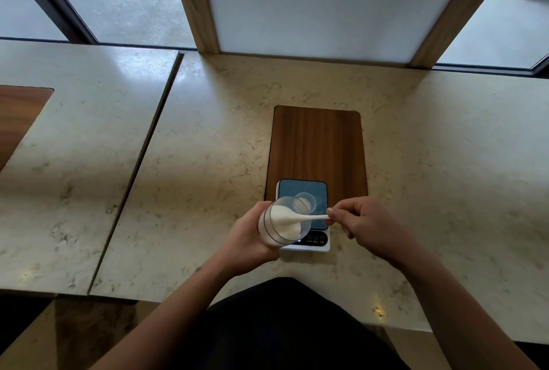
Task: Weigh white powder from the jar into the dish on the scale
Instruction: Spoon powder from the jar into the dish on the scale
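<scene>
My left hand point(248, 239) grips a clear jar point(269, 228) of white powder, tilted with its mouth toward the right, just over the front left of the scale point(319, 243). My right hand point(368, 225) pinches the handle of a white spoon point(312, 217) whose bowl sits inside the jar's mouth in the powder. A small clear dish point(306, 200) stands on the scale's dark platform right behind the jar, with a little white powder in it. The jar hides part of the dish and of the scale's display.
The scale rests on the near end of a wooden board point(316, 144) set in the marble counter point(208, 147). A seam point(142, 162) splits the counter at the left, where another wooden inlay point(17, 120) lies. A wood-framed panel point(326, 4) and windows rise behind.
</scene>
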